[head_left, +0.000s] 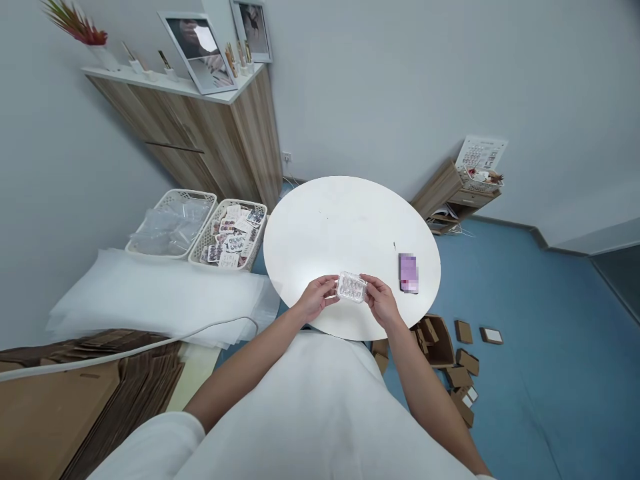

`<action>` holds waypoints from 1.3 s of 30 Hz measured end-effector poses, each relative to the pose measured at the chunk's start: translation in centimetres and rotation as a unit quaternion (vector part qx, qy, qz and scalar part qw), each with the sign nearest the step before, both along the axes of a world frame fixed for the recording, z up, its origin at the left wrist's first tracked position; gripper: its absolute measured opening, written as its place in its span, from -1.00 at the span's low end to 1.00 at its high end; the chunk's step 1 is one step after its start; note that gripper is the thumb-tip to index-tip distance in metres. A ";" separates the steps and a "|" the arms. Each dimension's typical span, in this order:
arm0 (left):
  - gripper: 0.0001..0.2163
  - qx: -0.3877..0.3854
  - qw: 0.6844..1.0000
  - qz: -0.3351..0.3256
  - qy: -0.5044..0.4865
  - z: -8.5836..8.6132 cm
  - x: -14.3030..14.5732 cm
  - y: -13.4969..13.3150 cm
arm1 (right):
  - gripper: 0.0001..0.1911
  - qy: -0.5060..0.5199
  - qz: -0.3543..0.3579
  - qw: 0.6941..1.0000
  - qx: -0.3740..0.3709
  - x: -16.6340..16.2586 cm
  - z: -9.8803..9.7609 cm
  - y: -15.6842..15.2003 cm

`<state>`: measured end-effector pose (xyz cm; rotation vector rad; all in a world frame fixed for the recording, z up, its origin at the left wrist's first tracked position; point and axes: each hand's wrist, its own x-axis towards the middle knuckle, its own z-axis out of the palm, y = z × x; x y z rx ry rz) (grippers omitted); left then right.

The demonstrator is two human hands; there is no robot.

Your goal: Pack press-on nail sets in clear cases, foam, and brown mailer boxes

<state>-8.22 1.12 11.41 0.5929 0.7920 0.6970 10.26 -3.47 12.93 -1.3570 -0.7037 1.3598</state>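
A small clear plastic case (pixel 351 287) with rows of pale, nail-shaped pieces is held level above the near part of the round white table (pixel 345 220). Its left edge is gripped between the thumb and fingers of my left hand (pixel 317 297). On the opposite edge, my right hand (pixel 381 300) pinches the case in the same way. To the right on the tabletop lies a purple, blurred flat item (pixel 409 272), and a tiny dark thin object (pixel 395 245) rests just beyond it.
Left of the table stand a basket of clear bags (pixel 173 223) and a basket of nail packets (pixel 234 233). White plastic sheets (pixel 165 293) lie over flattened cardboard (pixel 75 400). Small brown boxes (pixel 459 377) are scattered on the blue floor, right. A wooden cabinet (pixel 220 140) stands behind.
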 end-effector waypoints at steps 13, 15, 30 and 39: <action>-0.61 0.029 0.998 -0.007 0.048 -0.8 -0.4 -0.9 | -0.56 -0.008 -0.025 0.997 -0.075 -1.8 -0.8 -3.7; -0.60 0.044 0.998 -0.015 0.052 -0.9 -0.2 -1.0 | -0.56 -0.013 -0.039 0.995 -0.091 -1.9 -1.0 -4.3; -0.66 0.149 0.965 -0.064 0.205 -1.7 -0.2 -1.7 | -0.59 -0.037 -0.116 0.991 -0.055 -2.5 -0.9 -4.6; -0.64 0.133 0.966 -0.060 0.212 -1.6 -0.5 -1.4 | -0.53 -0.080 -0.105 0.990 -0.056 -2.5 -0.9 -4.3</action>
